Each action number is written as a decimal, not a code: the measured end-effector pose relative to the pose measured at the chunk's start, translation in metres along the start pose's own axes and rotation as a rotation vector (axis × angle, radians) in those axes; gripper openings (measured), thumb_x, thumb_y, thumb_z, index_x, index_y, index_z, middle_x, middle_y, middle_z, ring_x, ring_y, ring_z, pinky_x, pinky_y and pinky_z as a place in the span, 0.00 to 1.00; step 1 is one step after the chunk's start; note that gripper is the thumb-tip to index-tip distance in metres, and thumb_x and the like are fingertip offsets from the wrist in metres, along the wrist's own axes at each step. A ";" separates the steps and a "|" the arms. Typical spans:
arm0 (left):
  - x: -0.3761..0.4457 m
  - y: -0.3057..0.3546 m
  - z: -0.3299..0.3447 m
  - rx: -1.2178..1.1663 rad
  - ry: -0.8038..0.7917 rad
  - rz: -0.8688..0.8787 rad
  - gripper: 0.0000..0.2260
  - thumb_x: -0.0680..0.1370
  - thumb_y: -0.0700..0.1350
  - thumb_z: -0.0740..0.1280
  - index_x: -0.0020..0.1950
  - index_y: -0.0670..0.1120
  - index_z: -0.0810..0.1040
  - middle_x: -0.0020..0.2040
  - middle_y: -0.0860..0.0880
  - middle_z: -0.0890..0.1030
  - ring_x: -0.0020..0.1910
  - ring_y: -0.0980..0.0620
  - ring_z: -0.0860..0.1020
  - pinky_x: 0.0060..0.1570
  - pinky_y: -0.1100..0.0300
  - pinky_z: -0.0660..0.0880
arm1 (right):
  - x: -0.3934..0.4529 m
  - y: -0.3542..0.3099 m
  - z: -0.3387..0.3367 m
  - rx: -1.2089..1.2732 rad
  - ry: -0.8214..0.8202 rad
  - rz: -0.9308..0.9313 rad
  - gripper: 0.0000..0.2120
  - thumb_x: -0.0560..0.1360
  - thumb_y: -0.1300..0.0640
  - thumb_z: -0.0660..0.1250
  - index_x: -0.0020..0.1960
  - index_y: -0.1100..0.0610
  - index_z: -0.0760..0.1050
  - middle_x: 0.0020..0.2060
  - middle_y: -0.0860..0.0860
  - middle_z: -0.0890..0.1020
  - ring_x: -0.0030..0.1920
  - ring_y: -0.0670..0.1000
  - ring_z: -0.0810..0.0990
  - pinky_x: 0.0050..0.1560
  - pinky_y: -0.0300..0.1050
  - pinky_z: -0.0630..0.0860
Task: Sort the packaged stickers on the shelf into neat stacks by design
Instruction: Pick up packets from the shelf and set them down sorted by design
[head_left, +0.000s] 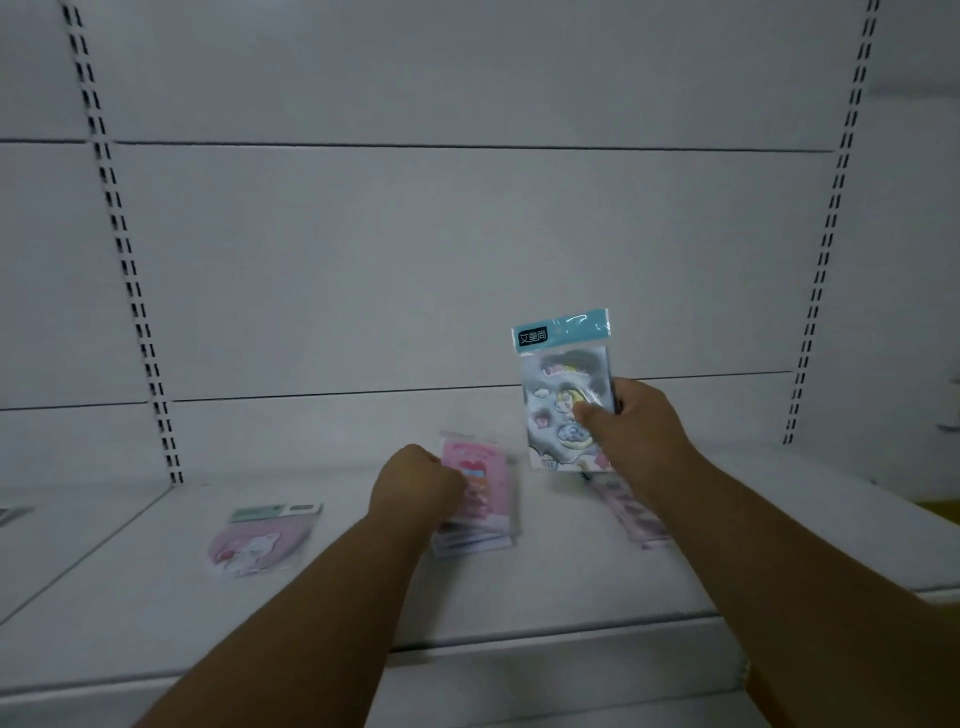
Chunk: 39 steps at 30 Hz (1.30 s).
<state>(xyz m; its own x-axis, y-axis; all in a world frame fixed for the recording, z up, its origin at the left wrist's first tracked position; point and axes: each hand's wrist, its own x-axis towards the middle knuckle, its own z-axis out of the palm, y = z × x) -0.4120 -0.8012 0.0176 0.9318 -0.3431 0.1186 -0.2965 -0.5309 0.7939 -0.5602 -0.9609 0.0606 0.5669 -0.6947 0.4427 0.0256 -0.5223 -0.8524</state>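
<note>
Right hand (636, 421) pinches an upright clear-plastic sticker packet with a pale blue header card (566, 389), thumb on its face, long axis vertical, raised above the white metal shelf (571, 582). Left hand (421, 483), fingers curled, rests on the flat pink sticker packets (480, 499); whether it grips them cannot be told. That pile lies just below and left of the held packet. A pink rabbit-print packet (265, 538) lies farther left; another blurred pink packet (631, 512) sits beneath the right forearm.

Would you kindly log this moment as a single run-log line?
right hand: holds blue-header sticker pack upright above shelf | left hand: on pink pack stack | bunny pack: lying left, apart
</note>
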 end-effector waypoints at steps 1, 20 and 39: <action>0.003 -0.002 0.000 0.097 -0.002 0.010 0.05 0.69 0.44 0.68 0.42 0.44 0.79 0.39 0.45 0.81 0.38 0.47 0.81 0.33 0.62 0.74 | 0.002 0.001 0.000 0.022 -0.003 0.012 0.03 0.74 0.59 0.69 0.46 0.56 0.82 0.40 0.52 0.86 0.39 0.52 0.86 0.48 0.56 0.82; 0.024 0.089 0.056 -0.634 -0.290 0.124 0.06 0.79 0.42 0.65 0.43 0.44 0.78 0.40 0.43 0.84 0.25 0.51 0.79 0.27 0.60 0.75 | 0.005 0.021 -0.058 0.081 -0.178 0.172 0.07 0.67 0.60 0.77 0.44 0.61 0.82 0.38 0.58 0.87 0.38 0.59 0.86 0.41 0.54 0.83; 0.036 0.110 0.156 0.495 -0.026 0.255 0.08 0.71 0.46 0.70 0.43 0.48 0.72 0.48 0.48 0.81 0.42 0.49 0.75 0.41 0.58 0.73 | 0.047 0.094 -0.082 -0.898 -0.285 0.113 0.21 0.65 0.40 0.74 0.34 0.51 0.66 0.29 0.47 0.73 0.27 0.43 0.72 0.23 0.37 0.62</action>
<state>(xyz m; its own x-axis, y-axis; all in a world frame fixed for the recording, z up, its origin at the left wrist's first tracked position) -0.4439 -0.9932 0.0162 0.8143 -0.5236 0.2504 -0.5803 -0.7271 0.3668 -0.5986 -1.0833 0.0238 0.7099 -0.6796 0.1847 -0.6174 -0.7268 -0.3010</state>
